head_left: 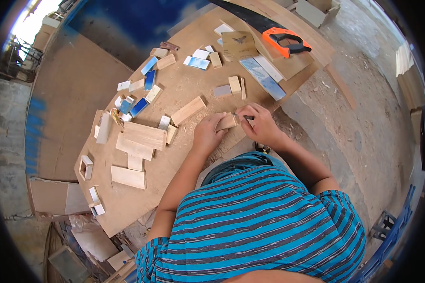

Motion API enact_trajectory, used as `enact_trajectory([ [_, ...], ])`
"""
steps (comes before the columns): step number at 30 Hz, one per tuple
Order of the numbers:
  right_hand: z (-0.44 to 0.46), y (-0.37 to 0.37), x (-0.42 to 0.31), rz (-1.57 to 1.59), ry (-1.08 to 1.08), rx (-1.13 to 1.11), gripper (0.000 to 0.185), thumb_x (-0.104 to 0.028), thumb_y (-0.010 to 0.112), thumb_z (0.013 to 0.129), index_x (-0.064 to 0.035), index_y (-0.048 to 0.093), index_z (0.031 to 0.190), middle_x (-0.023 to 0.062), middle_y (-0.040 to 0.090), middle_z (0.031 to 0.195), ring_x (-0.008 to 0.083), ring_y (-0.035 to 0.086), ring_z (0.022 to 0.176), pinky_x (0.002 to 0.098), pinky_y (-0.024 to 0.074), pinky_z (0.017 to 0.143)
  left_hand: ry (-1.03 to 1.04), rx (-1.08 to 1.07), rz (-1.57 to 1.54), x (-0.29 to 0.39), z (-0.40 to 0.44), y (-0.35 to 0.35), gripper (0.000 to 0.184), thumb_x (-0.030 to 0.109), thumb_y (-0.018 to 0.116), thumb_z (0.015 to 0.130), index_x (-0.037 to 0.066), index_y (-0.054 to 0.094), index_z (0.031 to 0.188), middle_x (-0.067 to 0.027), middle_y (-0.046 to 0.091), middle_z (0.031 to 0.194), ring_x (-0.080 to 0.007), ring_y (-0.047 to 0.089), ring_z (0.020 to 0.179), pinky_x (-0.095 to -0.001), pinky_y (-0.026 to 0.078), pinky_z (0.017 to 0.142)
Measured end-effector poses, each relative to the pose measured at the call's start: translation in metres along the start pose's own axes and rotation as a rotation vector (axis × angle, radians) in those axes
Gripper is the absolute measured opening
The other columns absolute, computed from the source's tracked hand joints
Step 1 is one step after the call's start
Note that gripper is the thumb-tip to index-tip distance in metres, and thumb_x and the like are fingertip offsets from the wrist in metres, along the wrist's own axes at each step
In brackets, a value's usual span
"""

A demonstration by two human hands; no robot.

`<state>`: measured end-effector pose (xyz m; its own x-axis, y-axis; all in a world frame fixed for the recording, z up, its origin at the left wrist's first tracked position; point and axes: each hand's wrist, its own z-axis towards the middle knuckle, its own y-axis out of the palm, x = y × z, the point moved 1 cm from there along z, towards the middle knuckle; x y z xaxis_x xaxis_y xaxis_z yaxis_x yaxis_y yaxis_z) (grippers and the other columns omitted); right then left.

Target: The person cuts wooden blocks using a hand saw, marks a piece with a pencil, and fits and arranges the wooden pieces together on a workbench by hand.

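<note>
Near the table's front edge, my left hand [208, 134] is closed around a small wooden block [228, 122]. Opposite it, my right hand [262, 125] pinches a dark, thin pen-like marking tool [248, 117], whose tip is at the block's right end. Whether the tip touches the wood is too small to tell. To the left of my left hand lies a longer wooden block [189, 110]. Beyond the hands are a grey-topped block [223, 91] and a pale upright block [234, 84].
Several flat boards [145, 135] are stacked at the left on the brown worktable [167, 165]. Blue and white painted offcuts [139, 107] lie scattered farther back. A handsaw with an orange handle [286, 42] rests at the far right, beside sandpaper [239, 45] and a painted strip [263, 79].
</note>
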<state>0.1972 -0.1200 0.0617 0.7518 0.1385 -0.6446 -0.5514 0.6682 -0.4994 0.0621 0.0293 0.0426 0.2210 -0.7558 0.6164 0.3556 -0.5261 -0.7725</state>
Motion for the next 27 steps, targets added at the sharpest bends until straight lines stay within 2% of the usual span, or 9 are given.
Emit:
enact_trajectory([
  [5,-0.014,-0.003,-0.011,-0.032,0.034,-0.005,0.013,0.002,0.06,0.078,-0.0035,0.055,0.089,0.0146,0.064,0.089,0.0357,0.062,0.084,0.0401,0.0496,0.074,-0.021,-0.008,-0.001,0.003,0.0,0.0,0.048,0.01,0.074,0.068,0.009,0.063,0.114,-0.0134,0.065,0.109,-0.0322,0.061,0.101,-0.0389,0.05,0.087],
  [8,-0.037,-0.007,-0.023,0.028,0.153,-0.109,0.01,0.001,0.059,0.079,-0.0037,0.059,0.087,0.0143,0.064,0.086,0.0353,0.062,0.08,0.0401,0.0501,0.071,0.003,0.012,-0.002,0.0,0.0,0.0,0.048,0.009,0.074,0.067,0.01,0.063,0.114,-0.0136,0.065,0.108,-0.0325,0.062,0.1,-0.0391,0.05,0.086],
  [13,-0.035,-0.023,-0.032,0.1,0.21,-0.028,0.005,0.0,0.056,0.082,-0.0011,0.061,0.083,0.013,0.063,0.082,0.027,0.063,0.072,0.0346,0.0486,0.064,-0.001,0.011,-0.001,-0.001,0.0,0.001,0.05,0.008,0.075,0.067,0.01,0.062,0.115,-0.0137,0.066,0.109,-0.0293,0.064,0.099,-0.0354,0.051,0.086],
  [16,-0.013,-0.038,-0.021,0.143,0.29,0.046,0.003,-0.003,0.058,0.083,-0.0003,0.058,0.085,0.0122,0.061,0.075,0.0257,0.06,0.063,0.0316,0.0453,0.055,-0.135,-0.093,-0.154,-0.005,0.001,-0.006,0.051,0.013,0.077,0.069,0.008,0.061,0.118,-0.0118,0.066,0.111,-0.0263,0.064,0.1,-0.0347,0.051,0.086],
  [18,0.0,-0.043,-0.01,0.158,0.382,0.069,0.004,-0.003,0.057,0.083,-0.0002,0.057,0.086,0.011,0.061,0.071,0.0252,0.059,0.06,0.0316,0.044,0.054,-0.187,-0.012,-0.373,-0.022,-0.002,-0.008,0.051,0.014,0.077,0.072,0.007,0.061,0.119,-0.0097,0.066,0.11,-0.0206,0.064,0.098,-0.0318,0.051,0.085],
  [19,0.006,-0.045,-0.005,0.169,0.403,0.055,0.005,-0.004,0.057,0.084,0.0,0.057,0.086,0.0114,0.06,0.07,0.0269,0.058,0.06,0.0328,0.0439,0.054,-0.214,0.032,-0.482,-0.03,-0.004,-0.011,0.051,0.014,0.077,0.073,0.007,0.06,0.12,-0.0087,0.067,0.109,-0.0177,0.064,0.098,-0.0303,0.051,0.085],
  [22,0.021,-0.044,0.008,0.162,0.427,-0.024,0.009,-0.009,0.056,0.086,0.0,0.056,0.087,0.0139,0.058,0.066,0.0325,0.057,0.059,0.0372,0.0438,0.056,-0.278,0.212,-0.467,-0.055,-0.018,-0.036,0.049,0.014,0.076,0.076,0.005,0.06,0.121,-0.0072,0.066,0.107,-0.0133,0.061,0.095,-0.0283,0.05,0.083],
  [25,0.03,-0.027,0.031,0.074,0.368,-0.15,0.015,-0.016,0.056,0.087,-0.0007,0.057,0.087,0.0185,0.059,0.068,0.0386,0.058,0.063,0.0429,0.0444,0.058,-0.327,0.34,-0.49,-0.061,-0.044,-0.061,0.048,0.015,0.076,0.076,0.003,0.06,0.12,-0.0084,0.066,0.106,-0.014,0.062,0.093,-0.028,0.05,0.082],
  [27,0.04,-0.013,0.042,0.034,0.339,-0.227,0.019,-0.02,0.056,0.087,-0.0014,0.058,0.088,0.0211,0.06,0.071,0.0415,0.058,0.067,0.0467,0.0448,0.061,-0.398,0.334,-0.396,-0.065,-0.066,-0.065,0.047,0.016,0.076,0.077,0.002,0.061,0.119,-0.0093,0.067,0.105,-0.0141,0.062,0.093,-0.0286,0.05,0.082],
])
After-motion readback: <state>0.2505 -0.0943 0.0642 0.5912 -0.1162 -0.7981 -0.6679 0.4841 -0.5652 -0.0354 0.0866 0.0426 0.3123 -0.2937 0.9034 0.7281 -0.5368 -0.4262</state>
